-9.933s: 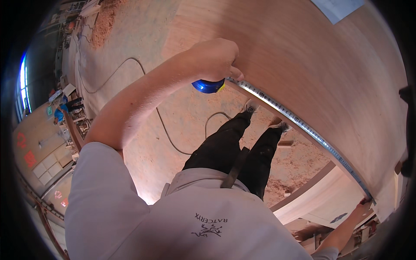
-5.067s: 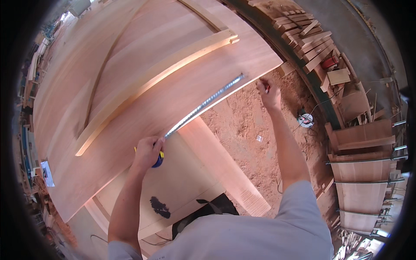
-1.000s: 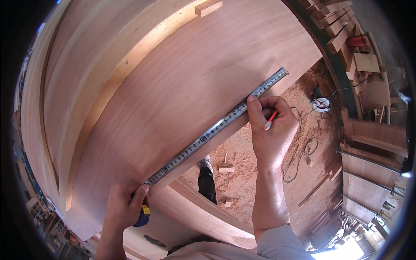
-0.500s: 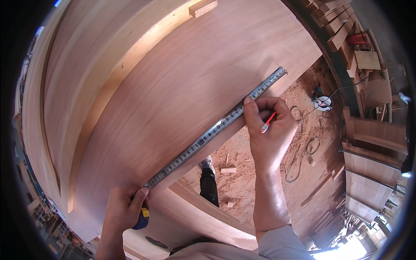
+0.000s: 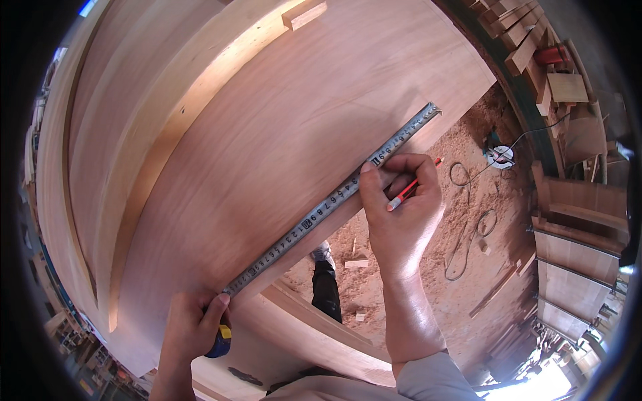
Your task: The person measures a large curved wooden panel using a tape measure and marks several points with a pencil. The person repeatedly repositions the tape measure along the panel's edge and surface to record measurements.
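Observation:
A tape measure (image 5: 306,223) has its metal blade stretched slantwise along the near edge of a broad wooden panel (image 5: 267,127). At the blade's lower end my left hand (image 5: 192,325) is closed on the blue and yellow tape case, part of which shows below the fingers. Farther up, my right hand (image 5: 405,217) pinches the blade's edge between thumb and bent fingers. A red pencil (image 5: 409,192) also lies in that hand, held across the fingers with its pale end toward me. The blade's far end rests near the panel's right edge.
A long wooden strip (image 5: 170,127) and a small block (image 5: 304,13) lie on the panel's far left part. Wood offcuts (image 5: 525,40) are piled at the upper right. Sawdust covers the floor (image 5: 428,260), with a cable (image 5: 461,264) and scraps on it. My shoe (image 5: 322,253) shows below the panel.
My right hand has slid a little down the blade toward my left hand. More of the red pencil shows now. The left hand stays on the tape case.

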Tool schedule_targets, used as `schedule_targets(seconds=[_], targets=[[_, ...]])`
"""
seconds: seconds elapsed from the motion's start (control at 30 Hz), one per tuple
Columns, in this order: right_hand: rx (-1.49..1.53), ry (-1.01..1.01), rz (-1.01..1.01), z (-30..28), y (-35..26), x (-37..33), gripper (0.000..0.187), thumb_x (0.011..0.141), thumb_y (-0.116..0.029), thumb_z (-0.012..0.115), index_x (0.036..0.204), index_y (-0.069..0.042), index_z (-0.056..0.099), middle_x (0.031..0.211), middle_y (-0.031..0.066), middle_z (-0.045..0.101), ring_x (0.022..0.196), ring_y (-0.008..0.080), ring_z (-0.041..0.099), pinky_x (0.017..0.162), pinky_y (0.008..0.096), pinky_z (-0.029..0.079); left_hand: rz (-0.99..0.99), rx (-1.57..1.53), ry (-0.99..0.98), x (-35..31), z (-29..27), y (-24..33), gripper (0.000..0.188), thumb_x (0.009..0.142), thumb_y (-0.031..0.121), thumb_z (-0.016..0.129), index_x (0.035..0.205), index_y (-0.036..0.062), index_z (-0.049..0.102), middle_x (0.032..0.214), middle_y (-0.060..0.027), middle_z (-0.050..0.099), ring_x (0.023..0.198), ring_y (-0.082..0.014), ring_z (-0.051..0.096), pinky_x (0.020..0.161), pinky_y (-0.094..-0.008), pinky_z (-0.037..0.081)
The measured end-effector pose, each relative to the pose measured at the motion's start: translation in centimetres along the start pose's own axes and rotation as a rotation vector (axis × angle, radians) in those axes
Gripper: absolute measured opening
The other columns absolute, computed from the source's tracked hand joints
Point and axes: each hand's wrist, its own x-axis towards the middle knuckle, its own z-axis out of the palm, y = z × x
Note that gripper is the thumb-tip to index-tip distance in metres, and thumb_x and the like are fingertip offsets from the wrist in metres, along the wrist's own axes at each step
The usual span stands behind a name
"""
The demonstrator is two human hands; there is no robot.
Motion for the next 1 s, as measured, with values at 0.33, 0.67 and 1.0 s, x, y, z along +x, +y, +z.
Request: schedule_targets(seconds=[0.33, 0.67, 1.0], targets=[[0.005, 0.009, 0.053, 0.1, 0.0, -0.2, 0.022, 0.084, -0.011, 0.078, 0.090, -0.001, 0.059, 0.060, -0.0008, 0.055, 0.056, 0.0057, 0.049, 0.055, 0.0236, 0.043, 0.065, -0.033, -0.046, 0.2, -0.1, -1.0, 0.036, 0.099, 0.014, 0.057, 0.070, -0.0058, 0.066, 0.061, -0.0106, 0.065, 0.054, -0.0167, 0.066, 0.054, -0.0290, 0.053], [-0.004, 0.007, 0.045, 0.0, -0.3, -0.3, 0.022, 0.084, -0.010, 0.077, 0.090, -0.001, 0.059, 0.060, -0.0013, 0.054, 0.055, 0.0050, 0.048, 0.054, 0.0224, 0.042, 0.047, -0.033, -0.058, 0.2, -0.2, -0.9, 0.035, 0.099, 0.015, 0.058, 0.071, -0.0052, 0.066, 0.062, -0.0108, 0.065, 0.055, -0.0181, 0.068, 0.054, -0.0299, 0.054], [-0.009, 0.010, 0.036, 0.0, -0.1, -0.3, 0.023, 0.083, -0.011, 0.078, 0.091, -0.001, 0.059, 0.060, -0.0016, 0.054, 0.055, 0.0047, 0.048, 0.054, 0.0221, 0.041, 0.050, -0.059, -0.078, 0.3, -0.4, -1.0, 0.036, 0.099, 0.014, 0.057, 0.071, -0.0061, 0.066, 0.061, -0.0109, 0.064, 0.054, -0.0180, 0.067, 0.053, -0.0290, 0.053]])
